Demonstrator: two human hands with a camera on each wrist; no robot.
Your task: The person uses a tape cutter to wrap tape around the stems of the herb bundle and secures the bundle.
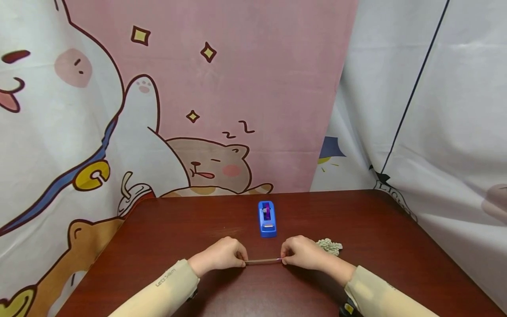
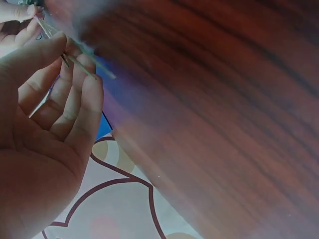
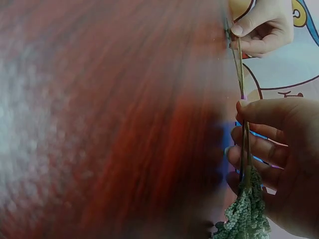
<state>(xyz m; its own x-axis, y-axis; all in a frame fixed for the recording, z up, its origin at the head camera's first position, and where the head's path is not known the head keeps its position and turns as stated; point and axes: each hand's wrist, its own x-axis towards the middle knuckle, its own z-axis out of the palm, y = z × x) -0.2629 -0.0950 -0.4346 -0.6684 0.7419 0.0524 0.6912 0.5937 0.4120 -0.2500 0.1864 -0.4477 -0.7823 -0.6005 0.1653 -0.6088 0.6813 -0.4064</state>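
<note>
A small bunch of thin stems (image 1: pixel 262 261) with pale green clustered flower heads (image 1: pixel 331 246) stretches between both hands above the table. My left hand (image 1: pixel 226 253) pinches the stems near their bare ends, between thumb and fingertips. In the left wrist view several stem ends (image 2: pixel 81 66) poke out past those fingers. My right hand (image 1: pixel 304 252) pinches the bunch closer to the heads. A bit of purple (image 3: pixel 243 98) shows on the stems at the right thumb tip; its kind is unclear. Below that palm, in the right wrist view, hang the green heads (image 3: pixel 244 214).
A blue tape dispenser (image 1: pixel 267 230) with a purple core stands beyond the hands, near the middle of the dark red wooden table (image 1: pixel 178 220). Cartoon-printed cloth (image 1: pixel 277 88) hangs behind the table and along its sides.
</note>
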